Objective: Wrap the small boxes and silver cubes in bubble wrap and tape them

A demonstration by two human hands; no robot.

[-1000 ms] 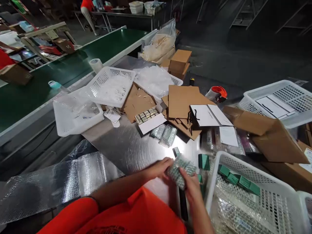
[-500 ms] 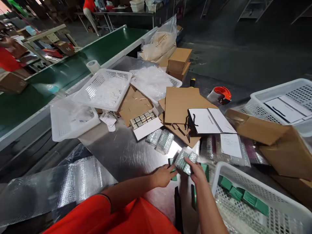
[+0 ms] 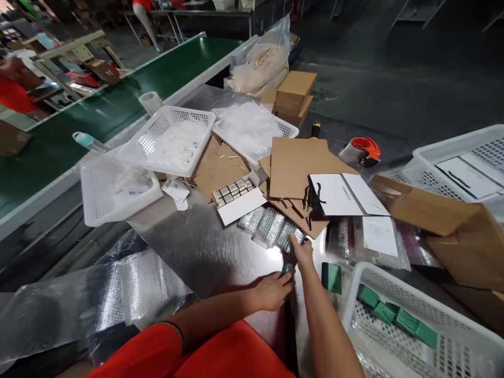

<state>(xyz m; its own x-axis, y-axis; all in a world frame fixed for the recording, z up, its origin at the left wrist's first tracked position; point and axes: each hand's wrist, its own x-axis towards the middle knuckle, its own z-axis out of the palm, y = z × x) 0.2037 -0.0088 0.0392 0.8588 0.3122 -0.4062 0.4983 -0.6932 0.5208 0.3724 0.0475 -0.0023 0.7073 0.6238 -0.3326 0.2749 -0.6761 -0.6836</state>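
Observation:
My right hand point(image 3: 301, 253) reaches forward over the steel table point(image 3: 197, 247), its fingertips on a bubble-wrapped packet point(image 3: 288, 235). Beside that packet lie two similar bubble-wrapped packets point(image 3: 264, 224). My left hand point(image 3: 273, 291) is nearest a small green box point(image 3: 288, 268), partly hidden and apparently held at its lower edge. Another green box point(image 3: 331, 278) stands to the right of my hands. Several green boxes point(image 3: 397, 315) lie in a white perforated basket point(image 3: 378, 283) at the lower right.
Flat kraft paper bags point(image 3: 295, 168) and a white paper bag point(image 3: 334, 194) lie just beyond my hands. White baskets point(image 3: 169, 139) and a sheet of bubble wrap point(image 3: 134, 291) are to the left. A green conveyor point(image 3: 157, 68) runs behind them, and a co-worker's red sleeve point(image 3: 13, 94) shows far left.
The bubble-wrapped packet held in both hands now lies with the other packets on the table. My right hand has moved forward, and my left hand has dropped to the green box.

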